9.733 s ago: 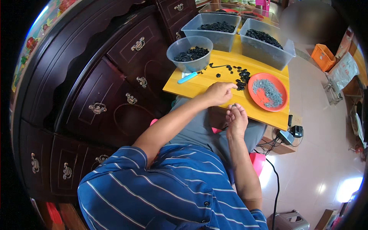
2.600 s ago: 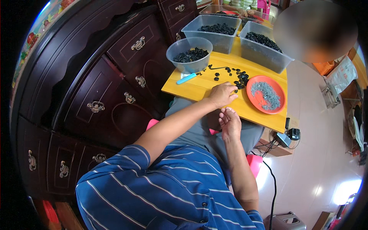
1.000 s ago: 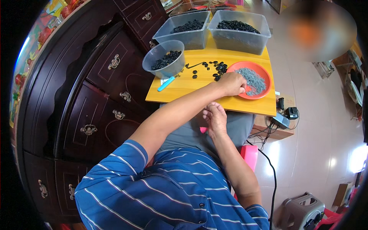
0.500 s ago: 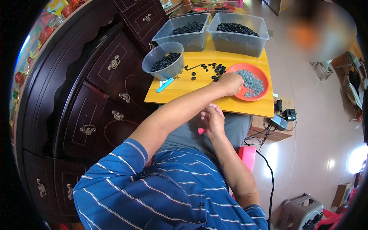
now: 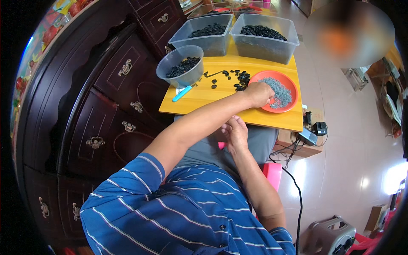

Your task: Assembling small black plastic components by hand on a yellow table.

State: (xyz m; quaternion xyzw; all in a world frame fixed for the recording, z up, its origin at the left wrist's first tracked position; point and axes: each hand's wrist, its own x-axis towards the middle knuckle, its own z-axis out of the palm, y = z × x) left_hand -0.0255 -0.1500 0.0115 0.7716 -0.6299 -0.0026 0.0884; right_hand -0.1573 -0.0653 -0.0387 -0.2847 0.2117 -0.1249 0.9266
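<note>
My left forearm crosses in front of me to an orange-red plate (image 5: 293, 80) at the right of the yellow board. My left hand (image 5: 259, 94) is over the plate's left side, its closed fingertips down at a heap of small blue-grey pieces (image 5: 280, 92). What those fingers hold is too small to make out. Just off the board's near edge, above my lap, my right hand (image 5: 236, 132) is held up with fingers curled together; anything in them is hidden. Small black oval pieces (image 5: 243, 78) lie loose beside the plate's left rim.
A round clear tub (image 5: 180, 68) and two clear rectangular bins (image 5: 202, 36) (image 5: 265, 40) hold black pieces. A light-blue handled tool (image 5: 182, 93) lies near the yellow board's (image 5: 204, 102) left edge. Dark wooden drawers (image 5: 114, 85) stand close at left; cables (image 5: 293, 146) hang at right.
My left hand has shifted slightly to the right, further over the plate's heap. My right hand has stayed almost in place.
</note>
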